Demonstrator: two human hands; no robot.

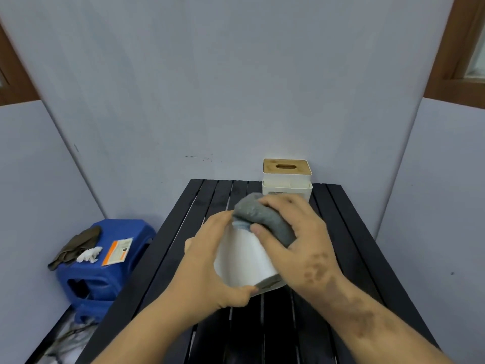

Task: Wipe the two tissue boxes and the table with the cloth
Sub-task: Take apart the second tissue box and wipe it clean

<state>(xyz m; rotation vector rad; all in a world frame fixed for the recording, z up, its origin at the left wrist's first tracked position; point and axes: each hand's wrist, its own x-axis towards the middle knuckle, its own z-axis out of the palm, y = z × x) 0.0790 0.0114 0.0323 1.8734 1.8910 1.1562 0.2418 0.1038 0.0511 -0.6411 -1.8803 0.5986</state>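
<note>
My left hand (210,261) grips a white tissue box (244,258) and holds it tilted above the black slatted table (349,232). My right hand (296,237) holds a grey cloth (262,216) bunched against the far upper end of that box. A second white tissue box (287,179) with a wooden lid and an oval slot stands upright at the table's far edge, just behind the cloth. The lid of the held box is mostly hidden, facing down and toward me.
A blue plastic stool (105,261) stands left of the table with a dark rag (76,248), a crumpled white tissue (89,254) and an orange-and-white leaflet (118,250) on it. Grey panels wall in the table at the back and both sides.
</note>
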